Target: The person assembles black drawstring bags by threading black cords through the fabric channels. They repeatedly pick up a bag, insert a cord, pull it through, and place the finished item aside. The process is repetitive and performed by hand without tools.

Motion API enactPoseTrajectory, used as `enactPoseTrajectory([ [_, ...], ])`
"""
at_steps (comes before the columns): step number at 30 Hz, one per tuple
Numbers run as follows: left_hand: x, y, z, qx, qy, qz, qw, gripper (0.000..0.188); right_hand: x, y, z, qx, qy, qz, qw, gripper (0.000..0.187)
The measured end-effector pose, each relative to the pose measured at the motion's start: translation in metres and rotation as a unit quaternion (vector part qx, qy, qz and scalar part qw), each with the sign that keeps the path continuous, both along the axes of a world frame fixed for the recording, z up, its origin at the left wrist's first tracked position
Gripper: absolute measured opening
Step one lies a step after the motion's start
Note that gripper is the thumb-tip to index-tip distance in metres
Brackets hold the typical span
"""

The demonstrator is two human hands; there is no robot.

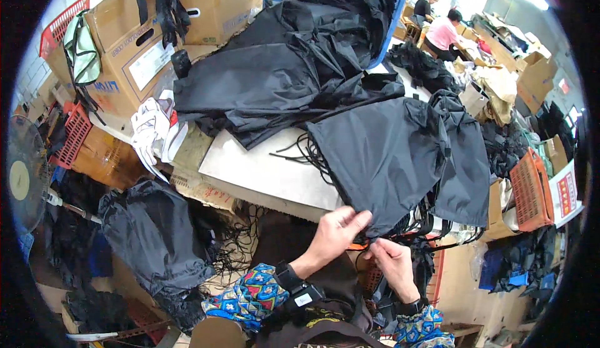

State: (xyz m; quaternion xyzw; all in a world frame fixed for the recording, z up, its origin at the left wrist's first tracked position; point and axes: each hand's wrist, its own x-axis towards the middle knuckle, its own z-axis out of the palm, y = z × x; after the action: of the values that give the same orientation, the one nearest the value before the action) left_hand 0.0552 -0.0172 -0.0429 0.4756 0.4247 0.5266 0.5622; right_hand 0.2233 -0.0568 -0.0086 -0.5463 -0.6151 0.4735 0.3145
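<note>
1 black bag (381, 154) lies over the near edge of the white tabletop (262, 173), partly overlapping another black bag (465, 176). From my remote seat I see the left hand (337, 232) pinching the left bag's lower corner, thumb against fingers; the right hand (394, 263) pinches just beside (whether its fabric or cord, I cannot tell). Black cords (314, 160) trail at left.

Flat black fabric bag (382, 154), aslant
</note>
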Motion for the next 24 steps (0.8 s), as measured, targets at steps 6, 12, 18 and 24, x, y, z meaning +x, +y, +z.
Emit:
enactPoseTrajectory([
  [6,0.000,0.000,0.000,0.018,0.005,-0.014,1.000,0.031,0.014,-0.017,-0.009,0.002,-0.014,-0.033,0.999,0.018],
  [12,0.006,-0.004,0.015,0.165,0.163,0.022,0.973,0.026,0.021,0.020,0.028,0.267,-0.239,0.129,0.925,0.012],
  [18,0.008,-0.008,-0.011,0.357,0.356,0.040,0.862,0.011,-0.006,0.089,0.133,0.464,-0.037,-0.036,0.884,0.030],
  [24,-0.022,0.003,-0.031,0.308,0.478,0.136,0.811,0.011,0.018,0.075,0.172,0.448,0.126,-0.115,0.878,0.017],
])
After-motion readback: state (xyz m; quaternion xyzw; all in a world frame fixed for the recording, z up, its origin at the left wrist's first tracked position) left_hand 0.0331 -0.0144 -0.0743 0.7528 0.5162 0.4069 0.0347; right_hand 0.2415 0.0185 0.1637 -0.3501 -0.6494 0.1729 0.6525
